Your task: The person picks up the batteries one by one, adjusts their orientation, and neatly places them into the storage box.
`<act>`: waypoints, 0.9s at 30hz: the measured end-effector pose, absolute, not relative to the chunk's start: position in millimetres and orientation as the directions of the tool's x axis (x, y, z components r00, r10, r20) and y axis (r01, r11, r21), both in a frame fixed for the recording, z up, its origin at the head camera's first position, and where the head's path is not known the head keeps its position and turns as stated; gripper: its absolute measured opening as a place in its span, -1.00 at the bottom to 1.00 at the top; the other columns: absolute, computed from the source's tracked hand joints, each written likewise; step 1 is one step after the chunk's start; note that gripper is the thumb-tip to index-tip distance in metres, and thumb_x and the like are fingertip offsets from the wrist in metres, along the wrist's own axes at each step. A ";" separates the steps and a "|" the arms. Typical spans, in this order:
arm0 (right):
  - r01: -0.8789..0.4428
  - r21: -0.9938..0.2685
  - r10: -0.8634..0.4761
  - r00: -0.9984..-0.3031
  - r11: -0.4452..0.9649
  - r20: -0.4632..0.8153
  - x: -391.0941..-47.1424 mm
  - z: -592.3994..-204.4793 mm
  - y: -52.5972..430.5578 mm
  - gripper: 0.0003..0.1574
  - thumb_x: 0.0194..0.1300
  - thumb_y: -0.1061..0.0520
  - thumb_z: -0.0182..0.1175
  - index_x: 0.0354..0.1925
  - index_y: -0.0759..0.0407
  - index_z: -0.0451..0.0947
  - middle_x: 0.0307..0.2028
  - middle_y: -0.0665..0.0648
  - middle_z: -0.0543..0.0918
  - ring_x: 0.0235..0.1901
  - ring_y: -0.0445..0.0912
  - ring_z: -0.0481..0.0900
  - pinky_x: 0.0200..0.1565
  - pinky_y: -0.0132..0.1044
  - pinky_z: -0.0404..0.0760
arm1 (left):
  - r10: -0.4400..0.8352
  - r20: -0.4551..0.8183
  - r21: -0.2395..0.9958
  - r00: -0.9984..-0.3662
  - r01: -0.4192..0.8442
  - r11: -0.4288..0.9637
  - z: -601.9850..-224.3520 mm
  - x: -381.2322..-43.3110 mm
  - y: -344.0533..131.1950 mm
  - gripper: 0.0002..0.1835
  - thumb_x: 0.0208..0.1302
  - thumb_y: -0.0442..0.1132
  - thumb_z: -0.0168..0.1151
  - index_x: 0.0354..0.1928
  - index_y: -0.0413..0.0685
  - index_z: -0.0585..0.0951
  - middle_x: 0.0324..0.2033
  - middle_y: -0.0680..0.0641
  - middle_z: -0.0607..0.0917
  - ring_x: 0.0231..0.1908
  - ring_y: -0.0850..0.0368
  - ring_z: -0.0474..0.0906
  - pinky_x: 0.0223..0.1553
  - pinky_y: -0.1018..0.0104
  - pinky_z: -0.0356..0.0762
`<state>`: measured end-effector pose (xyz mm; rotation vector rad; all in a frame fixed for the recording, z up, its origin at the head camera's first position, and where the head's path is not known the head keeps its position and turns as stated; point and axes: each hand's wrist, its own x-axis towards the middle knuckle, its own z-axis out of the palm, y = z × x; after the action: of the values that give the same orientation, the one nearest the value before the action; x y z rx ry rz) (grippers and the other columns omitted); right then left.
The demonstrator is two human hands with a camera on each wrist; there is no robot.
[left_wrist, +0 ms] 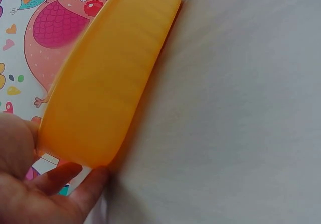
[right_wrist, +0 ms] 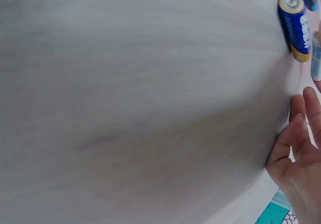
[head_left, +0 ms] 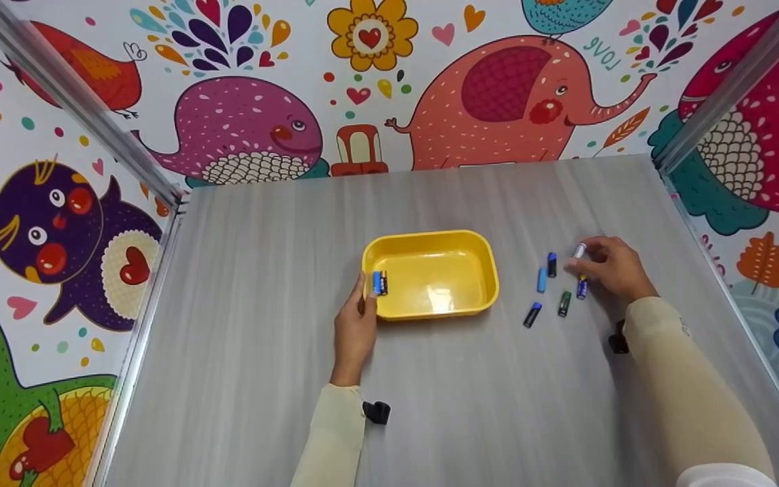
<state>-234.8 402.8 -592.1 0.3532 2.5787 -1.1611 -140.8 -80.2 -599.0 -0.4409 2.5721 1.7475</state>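
Observation:
My left hand [head_left: 354, 330] holds the left end of a yellow plastic tray [head_left: 430, 314], its fingers against the outer wall. Inside that end lie a blue battery [head_left: 376, 283] and a dark battery [head_left: 383, 283], side by side. To the right of the tray, my right hand [head_left: 614, 265] pinches a white battery [head_left: 579, 251] between thumb and fingers. Just below that hand rests a blue and gold battery [head_left: 581, 289], seen larger in the right wrist view. In the left wrist view, fingertips [left_wrist: 95, 179] touch the lower corner of the tray.
Several loose batteries lie between tray and right hand: a light blue battery [head_left: 541, 279], a black and blue battery [head_left: 552, 264], a green battery [head_left: 564, 304] and another dark battery [head_left: 532, 315]. Printed cartoon walls with metal posts [head_left: 721, 95] border the grey table [head_left: 261, 270].

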 end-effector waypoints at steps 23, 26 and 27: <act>0.066 -0.726 -0.011 -0.995 0.685 -0.101 -242.8 -556.6 340.0 0.03 0.04 -0.51 0.40 0.33 -0.03 0.49 0.26 0.17 0.44 0.22 0.14 0.45 0.21 0.19 0.60 | -0.231 -0.138 0.914 -0.963 -0.214 0.345 -599.3 -139.0 -81.2 -0.42 0.57 -0.02 0.09 0.56 0.26 0.28 0.48 0.08 0.39 0.37 0.16 0.42 0.33 0.11 0.51; 0.031 -0.721 -0.023 -0.998 0.692 -0.065 -243.1 -553.5 328.6 -0.09 0.10 -0.42 0.43 0.30 -0.06 0.51 0.24 0.14 0.46 0.19 0.11 0.48 0.21 0.15 0.61 | -0.232 -0.143 0.913 -0.962 -0.219 0.343 -599.3 -139.1 -81.0 -0.42 0.57 -0.03 0.08 0.56 0.28 0.27 0.49 0.09 0.38 0.44 0.13 0.36 0.37 0.10 0.46; 0.017 -0.720 -0.030 -0.998 0.693 -0.052 -242.8 -552.2 324.7 -0.12 0.12 -0.39 0.43 0.30 -0.06 0.52 0.24 0.14 0.46 0.18 0.11 0.48 0.21 0.16 0.62 | -0.233 -0.145 0.914 -0.962 -0.220 0.341 -599.2 -139.1 -80.9 -0.42 0.57 -0.03 0.08 0.56 0.28 0.27 0.49 0.09 0.38 0.45 0.12 0.35 0.38 0.10 0.45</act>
<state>-242.8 324.7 -552.2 -0.0113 2.8352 -1.2073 -139.1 -80.9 -599.2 -0.4360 2.5817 1.7561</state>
